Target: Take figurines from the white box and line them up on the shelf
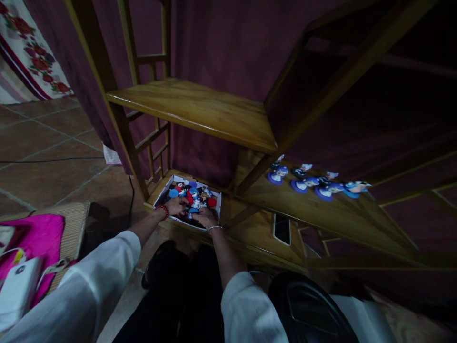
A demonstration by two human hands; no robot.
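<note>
A shallow white box [218, 206] filled with small figurines [194, 193] sits on the low wooden shelf in front of me. The figurines lie jumbled, with blue, red, black and white parts and round bases. My left hand [176, 206], wearing a red bead bracelet, reaches over the near left side of the box, its fingers apart among the figurines. At the near right edge is my right hand [206, 217], with a pale bracelet. Its fingers stretch toward a blue-based figurine [193, 210], and contact is hard to make out.
Several figurines [303, 183] with purple, black and blue bases stand in rows on the right shelf [342, 214]. A phone [282, 229] lies on the lower shelf. An upper shelf board [200, 109] overhangs the box. At left, a white power bank [20, 288] rests on pink cloth.
</note>
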